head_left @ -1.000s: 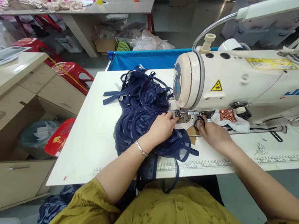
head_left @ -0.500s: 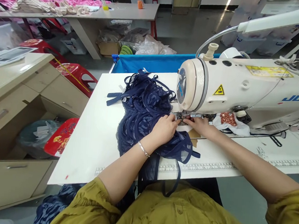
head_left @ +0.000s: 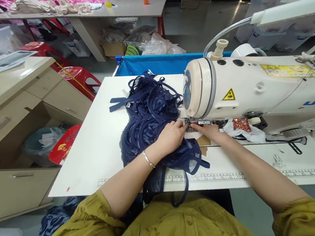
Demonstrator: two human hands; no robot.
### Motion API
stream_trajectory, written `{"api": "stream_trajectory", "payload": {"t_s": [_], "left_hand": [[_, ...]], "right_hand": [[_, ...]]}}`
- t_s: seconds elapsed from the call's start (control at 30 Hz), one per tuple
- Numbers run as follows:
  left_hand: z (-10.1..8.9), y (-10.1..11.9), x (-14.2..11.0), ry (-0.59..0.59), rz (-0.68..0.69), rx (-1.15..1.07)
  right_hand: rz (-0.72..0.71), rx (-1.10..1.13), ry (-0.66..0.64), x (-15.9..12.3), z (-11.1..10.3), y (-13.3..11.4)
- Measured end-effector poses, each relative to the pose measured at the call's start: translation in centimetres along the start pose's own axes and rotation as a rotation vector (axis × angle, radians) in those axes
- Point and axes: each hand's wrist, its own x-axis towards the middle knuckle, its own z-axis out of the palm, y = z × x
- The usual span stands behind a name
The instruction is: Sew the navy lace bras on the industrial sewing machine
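Dark navy lace bras (head_left: 137,131) lie in a heap on the white sewing table, with straps trailing left and over the front edge. My left hand (head_left: 171,136) rests on the heap, its curled fingers gripping navy bra fabric just left of the presser foot (head_left: 189,125). From the other side, my right hand (head_left: 209,132) reaches in with thumb and fingers pinched close to the needle area. What the right fingertips hold is too small and covered to make out. Above both hands is the head of the white sewing machine (head_left: 236,88).
A white bag with copper-coloured bits (head_left: 241,125) sits under the machine arm. Beyond the table's far edge hangs a blue cloth bin (head_left: 153,64). A drawer cabinet (head_left: 29,118) and red stools (head_left: 79,77) stand on the left. Printed ruler marks (head_left: 223,177) run along the front edge.
The view has shifted slightly. Both hands stay beside the presser foot, and the bras lie nearly as before.
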Motion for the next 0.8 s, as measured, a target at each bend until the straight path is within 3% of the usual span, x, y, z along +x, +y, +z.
{"api": "stream_trajectory", "payload": {"t_s": [0.27, 0.4, 0.53, 0.8], "left_hand": [[0.4, 0.4, 0.6, 0.001, -0.016, 0.089], [0.4, 0.3, 0.7, -0.012, -0.003, 0.103], [0.4, 0.0, 0.6, -0.028, -0.004, 0.065], [0.1, 0.1, 0.4, -0.039, -0.001, 0.065]], "right_hand": [[-0.059, 0.055, -0.076, -1.3, -3.4, -2.8], [0.025, 0.076, 0.038, -2.1, -4.5, -2.6], [0.097, 0.118, 0.029, -2.2, -4.2, -2.8], [-0.146, -0.135, -0.061, -3.0, -3.6, -4.4]]}}
